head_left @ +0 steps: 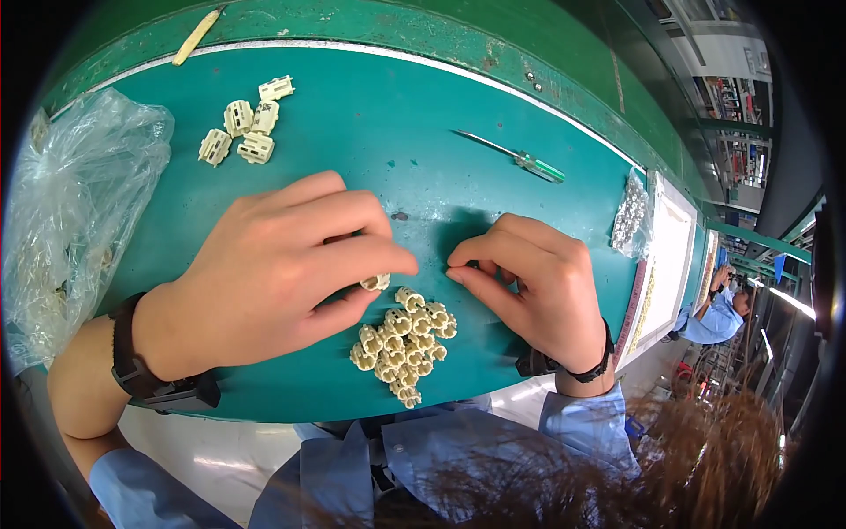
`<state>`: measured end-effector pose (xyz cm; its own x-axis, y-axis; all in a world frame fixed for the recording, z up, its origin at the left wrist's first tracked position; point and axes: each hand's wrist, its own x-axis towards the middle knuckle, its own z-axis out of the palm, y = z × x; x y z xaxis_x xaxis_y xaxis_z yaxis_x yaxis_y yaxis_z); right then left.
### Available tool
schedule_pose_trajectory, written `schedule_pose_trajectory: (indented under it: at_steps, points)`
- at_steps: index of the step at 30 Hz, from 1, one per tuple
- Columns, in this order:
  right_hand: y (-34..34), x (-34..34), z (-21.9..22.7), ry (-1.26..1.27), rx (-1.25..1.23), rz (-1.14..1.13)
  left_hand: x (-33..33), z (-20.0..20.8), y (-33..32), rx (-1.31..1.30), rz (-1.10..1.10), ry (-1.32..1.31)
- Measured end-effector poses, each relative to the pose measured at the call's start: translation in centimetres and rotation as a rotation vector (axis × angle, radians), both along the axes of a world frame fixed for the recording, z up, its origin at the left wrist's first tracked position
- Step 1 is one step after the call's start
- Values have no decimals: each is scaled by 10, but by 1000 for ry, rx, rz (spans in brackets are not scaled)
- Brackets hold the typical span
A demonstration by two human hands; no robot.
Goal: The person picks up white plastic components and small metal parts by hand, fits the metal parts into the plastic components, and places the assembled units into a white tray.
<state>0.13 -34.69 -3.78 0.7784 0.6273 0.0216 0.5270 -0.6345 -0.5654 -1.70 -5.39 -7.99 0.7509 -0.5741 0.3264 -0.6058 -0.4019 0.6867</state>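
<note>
My left hand pinches a small cream plastic part between thumb and forefinger; most of the part is hidden by the fingers. To its right, my right hand is closed, thumb tip against fingertips. Whatever it may hold is too small or too covered to make out. A pile of short, ring-like cream plastic parts lies on the green mat between my hands, close to the near edge. Several larger cream plastic housings sit in a loose group beyond my left hand.
A screwdriver with a green, clear handle lies at the far right. A large clear plastic bag covers the left side. A small bag of metal pieces rests by the right edge, near a white tray. Another person sits farther right.
</note>
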Motion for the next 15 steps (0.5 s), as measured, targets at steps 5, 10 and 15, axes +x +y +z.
schedule_pose_trajectory:
  at_steps: [5,10,15]
  points:
    - [-1,2,7,36,31,-89,1,-1,-1,-7,2,-10]
    - [1,3,7,103,-12,-102,0,-1,-3,24,-12,-42]
    - [7,5,4,107,6,-97,1,-1,-6,37,24,-36]
